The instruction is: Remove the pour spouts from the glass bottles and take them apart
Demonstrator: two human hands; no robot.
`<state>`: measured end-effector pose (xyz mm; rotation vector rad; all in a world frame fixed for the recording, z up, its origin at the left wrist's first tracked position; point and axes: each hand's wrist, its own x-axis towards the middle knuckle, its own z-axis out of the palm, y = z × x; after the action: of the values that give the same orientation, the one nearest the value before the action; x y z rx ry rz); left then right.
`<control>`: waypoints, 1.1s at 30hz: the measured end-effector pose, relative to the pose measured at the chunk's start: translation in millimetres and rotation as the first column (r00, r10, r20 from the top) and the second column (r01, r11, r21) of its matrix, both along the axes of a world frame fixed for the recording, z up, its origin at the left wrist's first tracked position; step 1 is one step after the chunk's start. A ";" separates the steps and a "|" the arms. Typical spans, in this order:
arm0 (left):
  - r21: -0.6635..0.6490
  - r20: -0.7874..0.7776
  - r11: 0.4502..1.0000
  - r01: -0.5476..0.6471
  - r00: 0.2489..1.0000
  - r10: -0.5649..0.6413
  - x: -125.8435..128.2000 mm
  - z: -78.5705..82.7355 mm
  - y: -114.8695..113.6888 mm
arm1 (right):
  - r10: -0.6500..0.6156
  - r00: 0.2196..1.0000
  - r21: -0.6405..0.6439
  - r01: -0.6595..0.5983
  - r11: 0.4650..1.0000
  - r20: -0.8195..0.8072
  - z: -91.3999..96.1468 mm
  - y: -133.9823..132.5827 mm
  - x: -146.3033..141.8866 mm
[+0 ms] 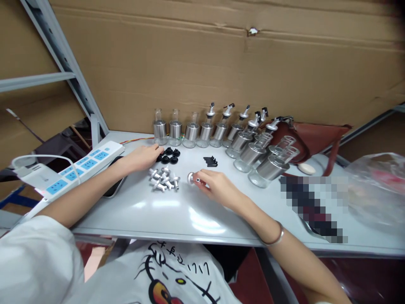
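Note:
My right hand pinches a silver pour spout by its stem above the table, the flared end pointing left. On the left, my left hand has its fingers bent over a black stopper at the edge of a small group; the fingers partly hide it. Several other black stoppers sit just right of that hand. Nearer to me lies a pile of silver pour spouts. Small black caps lie in a row beyond my right hand.
Glass bottles with steel sleeves line the back and right, some topped with spouts. A power strip and a phone lie left. A brown bag, a white oval object and a plastic bag are right.

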<state>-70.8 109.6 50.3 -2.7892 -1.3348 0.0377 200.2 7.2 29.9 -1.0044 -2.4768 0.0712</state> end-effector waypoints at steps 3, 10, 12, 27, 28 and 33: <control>-0.155 0.108 0.985 0.081 0.992 -0.065 4.6 15.0 -19.5 | -0.028 0.998 -0.156 0.037 0.987 0.059 -3.6 -1.9 -5.8; -0.329 0.174 0.915 0.235 0.967 -0.186 15.0 0.2 -37.9 | 0.038 0.993 -0.198 -0.014 0.980 0.116 -4.3 -6.7 -10.0; -0.293 0.214 0.910 0.294 0.948 -0.237 18.8 -9.4 -35.9 | 0.058 0.991 -0.208 -0.032 0.978 0.121 -4.6 -7.0 -9.4; -0.347 0.256 0.837 0.422 0.902 -0.348 21.8 -10.7 -37.2 | 0.114 0.986 -0.260 -0.080 0.962 0.119 -8.8 -5.6 -7.3; -0.345 0.265 0.836 0.427 0.898 -0.350 21.6 -10.7 -37.3 | 0.117 0.986 -0.259 -0.082 0.962 0.121 -8.7 -5.7 -7.2; -0.354 0.285 0.831 0.429 0.896 -0.341 21.1 -8.5 -38.7 | 0.109 0.984 -0.252 -0.071 0.965 0.140 -6.7 -6.0 -7.3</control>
<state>-49.7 70.9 41.8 -3.4622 -0.8289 0.0054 193.0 1.2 23.2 -1.0291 -2.7030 0.3523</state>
